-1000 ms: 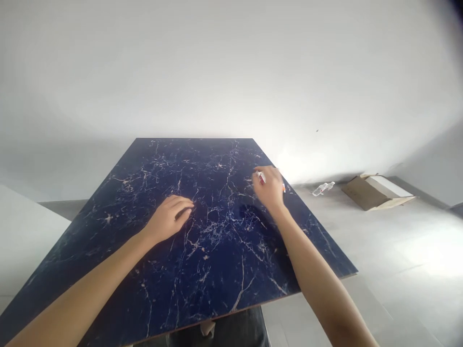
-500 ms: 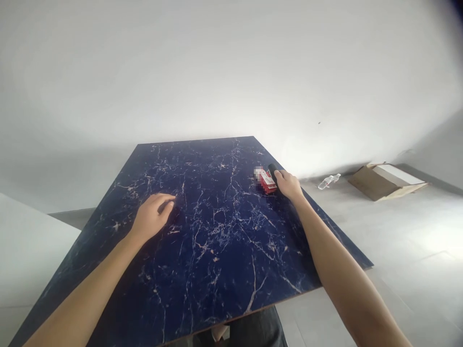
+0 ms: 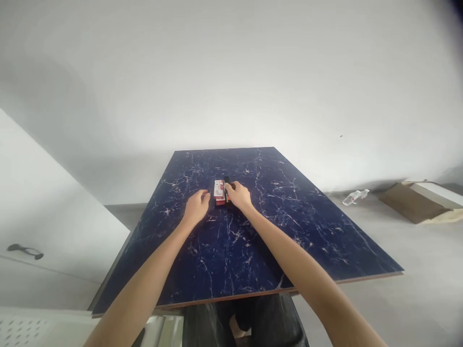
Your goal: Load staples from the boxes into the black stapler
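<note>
A small stack of red and white boxes sits on the dark blue marble-patterned table, toward its far half. Just right of the stack, my right hand is closed around a black object with a bit of orange low on it; my fingers hide most of it, so its kind is unclear. My left hand rests left of the stack, fingers loosely curved and thumb apart, holding nothing. A narrow gap separates it from the boxes.
A white wall stands behind the table. On the floor to the right lie clear plastic bottles and a cardboard box. A white panel with a dark handle is at the left. My legs are under the near edge.
My right hand has brought the black object, together with the red and white boxes, from the table's right side to the middle. My left hand is now close beside the boxes. The view has shifted.
</note>
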{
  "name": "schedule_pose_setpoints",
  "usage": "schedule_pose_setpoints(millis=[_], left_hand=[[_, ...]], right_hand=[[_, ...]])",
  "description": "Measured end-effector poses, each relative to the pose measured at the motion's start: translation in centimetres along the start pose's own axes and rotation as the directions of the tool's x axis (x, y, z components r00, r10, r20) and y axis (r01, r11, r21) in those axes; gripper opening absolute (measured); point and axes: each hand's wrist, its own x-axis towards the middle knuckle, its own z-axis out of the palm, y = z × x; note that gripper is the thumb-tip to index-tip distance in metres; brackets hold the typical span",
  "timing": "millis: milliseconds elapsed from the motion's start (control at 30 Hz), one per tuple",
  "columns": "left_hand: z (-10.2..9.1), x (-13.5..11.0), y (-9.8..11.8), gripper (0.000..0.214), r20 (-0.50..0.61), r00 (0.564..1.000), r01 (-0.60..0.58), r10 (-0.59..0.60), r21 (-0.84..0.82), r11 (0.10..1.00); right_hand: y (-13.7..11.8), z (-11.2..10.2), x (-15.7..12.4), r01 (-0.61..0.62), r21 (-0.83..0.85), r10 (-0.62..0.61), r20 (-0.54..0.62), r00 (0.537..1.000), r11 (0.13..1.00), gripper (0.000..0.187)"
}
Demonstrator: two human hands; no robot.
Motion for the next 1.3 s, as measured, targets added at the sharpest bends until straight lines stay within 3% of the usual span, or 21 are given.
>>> schedule_pose_setpoints(millis=[200,400,533,667,933,1067,1167,1300], left_hand=[[-2.2,0.6,-3.0,0.043,-0.127,0.987,0.103,-0.096,0.044,0.994],[-5.2,0.5,-7.2,0.041,-0.082,0.992,0.097,-0.098,-0.016,0.995],[-5.3,0.4,-8.7,0.064,-0.018,0.999,0.033,-0.034,-0.057,0.998],[-4.6,0.4,-8.7,0.075,-0.017,0.999,-0.033,0.031,-0.088,0.996],[-4.8,0.2,-7.5,0.066,-0.017,0.998,-0.054,0.053,-0.059,0.997],[-4.4,0.3,-6.8,0.064,-0.005,0.997,0.075,-0.080,-0.307,0.949],[-4.0,0.2,-6.3,0.044,-0.075,0.979,0.150,-0.190,-0.362,0.920],[-3.5,0.2,-6.6,0.038,-0.149,0.972,0.115,-0.184,-0.381,0.917]], right_hand=[[-5.6,6.6,-0.3,0.052,0.149,-0.064,0.072,0.995,0.987,0.044],[-4.6,7.9,3.6,0.157,0.285,-0.180,0.057,0.982,0.946,0.036],[-4.0,8.9,6.9,0.260,0.355,-0.324,0.134,0.937,0.898,0.042],[-3.6,9.9,8.0,0.309,0.417,-0.424,0.218,0.879,0.855,0.044],[-3.3,10.0,7.7,0.405,0.297,-0.476,0.225,0.850,0.864,0.052],[-3.4,9.9,7.5,0.431,0.251,-0.484,0.209,0.850,0.867,0.058],[-3.6,9.7,7.4,0.434,0.230,-0.481,0.221,0.848,0.871,0.042],[-3.7,9.6,7.3,0.453,0.198,-0.490,0.233,0.840,0.869,0.022]])
